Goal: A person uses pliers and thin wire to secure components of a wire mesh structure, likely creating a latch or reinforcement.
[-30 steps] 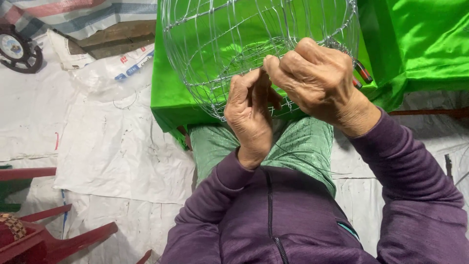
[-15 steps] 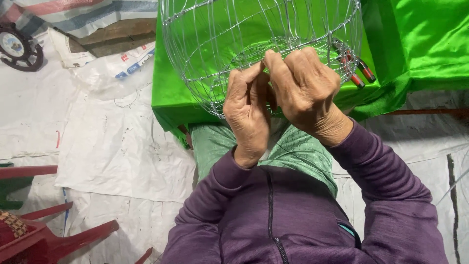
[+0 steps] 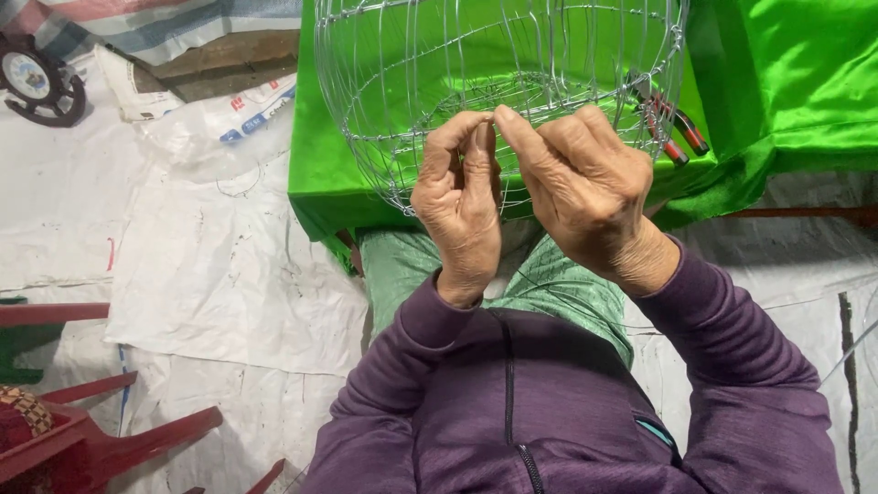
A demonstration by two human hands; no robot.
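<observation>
Nearest to us, at six o'clock, we are seeing the purple zip-up fleece sleeves (image 3: pixel 549 402) rising from the body toward the work, with a patch of green patterned cloth (image 3: pixel 549 284) over the lap just beyond them.

Above the lap our two hands are meeting at the centre. Our left hand (image 3: pixel 462 206) is standing upright, its fingers curled in and its fingertips (image 3: pixel 480 123) pinching at the lower rim wire of the rounded cage-like frame of thin silver wire (image 3: pixel 498 82). Our right hand (image 3: pixel 585 187) is coming in from three o'clock, thumb and forefinger closing on the same spot, so the two pinches are touching. We judge the hands are bracing one joint from both sides, so that the springy wire is not slipping while it is being worked; whether a loose strand is caught between the fingers, we cannot tell.

The wire frame is sitting at twelve o'clock, leaning toward us over the edge of the bright green satin cloth (image 3: pixel 796 82) that is covering the surface beneath it, probably so that the near rim is within easy reach. Inside the frame's right side, at about two o'clock, a pair of red-handled pliers (image 3: pixel 672 128) is lying on the green cloth, close at hand.

Farther out, white woven plastic sheeting (image 3: pixel 210 265) is covering the floor at nine o'clock, a dark red plastic chair (image 3: pixel 110 439) is showing at seven o'clock, and a small dark round wheel-shaped object (image 3: pixel 41 82) is lying at ten o'clock.
</observation>
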